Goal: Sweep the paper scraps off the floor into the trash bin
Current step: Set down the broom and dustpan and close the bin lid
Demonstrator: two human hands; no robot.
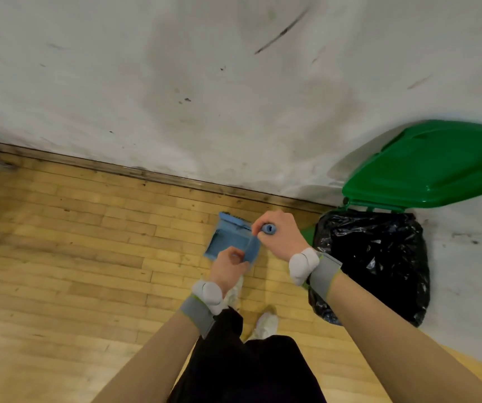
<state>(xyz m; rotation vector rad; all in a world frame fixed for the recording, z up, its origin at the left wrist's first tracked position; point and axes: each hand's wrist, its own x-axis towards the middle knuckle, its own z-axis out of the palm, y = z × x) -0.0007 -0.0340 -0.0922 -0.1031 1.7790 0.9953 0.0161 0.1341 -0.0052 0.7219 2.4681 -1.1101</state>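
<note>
A blue dustpan (228,238) stands on the wooden floor just in front of me, near the wall. My right hand (280,232) is closed around the top end of a blue handle (269,229), seen end-on. Lower and to the left, my left hand (229,264) grips a second blue handle that runs down toward the pan. The green trash bin (426,167) stands to the right with its lid flipped up against the wall, and a black bag (379,257) lines its mouth. I see no paper scraps on the floor.
A scuffed white wall (205,82) meets the wooden floor (59,257) along a dark baseboard right behind the dustpan. My white shoes (264,325) and black trousers are directly below the hands. Bare floorboards stretch away to the left.
</note>
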